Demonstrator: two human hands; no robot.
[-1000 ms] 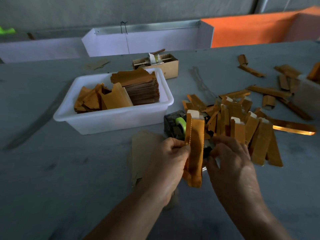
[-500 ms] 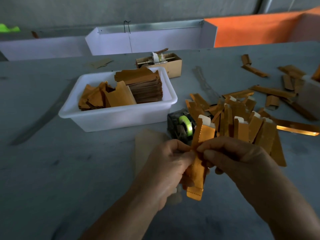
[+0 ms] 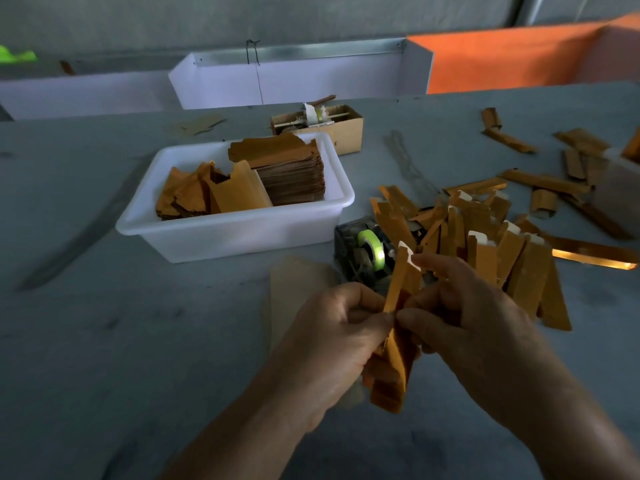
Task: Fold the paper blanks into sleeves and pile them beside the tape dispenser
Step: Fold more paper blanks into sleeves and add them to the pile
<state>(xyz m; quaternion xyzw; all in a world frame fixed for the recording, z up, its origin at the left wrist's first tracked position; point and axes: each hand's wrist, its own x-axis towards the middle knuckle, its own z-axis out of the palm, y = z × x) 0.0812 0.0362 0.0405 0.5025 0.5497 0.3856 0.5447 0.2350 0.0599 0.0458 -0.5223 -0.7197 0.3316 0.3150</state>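
Observation:
Both hands hold one orange paper blank (image 3: 394, 368) upright above the table's near middle. My left hand (image 3: 332, 341) pinches its left edge. My right hand (image 3: 464, 313) pinches it from the right, fingers over its upper part, and the blank is creased lengthwise. Just behind sits the tape dispenser (image 3: 363, 251) with a green roll. A pile of folded orange sleeves (image 3: 485, 237) lies to its right. The white tub (image 3: 239, 233) at the left holds a stack of flat blanks (image 3: 287, 174).
A flat brown sheet (image 3: 298, 285) lies on the table under my left hand. A small cardboard box (image 3: 325, 126) stands behind the tub. Loose orange strips (image 3: 540, 181) are scattered at the far right. White and orange panels line the table's far edge.
My right hand has come in and taken hold of the blank. The blank has narrowed from a flat face to a lengthwise crease, and both hands have dropped slightly towards me.

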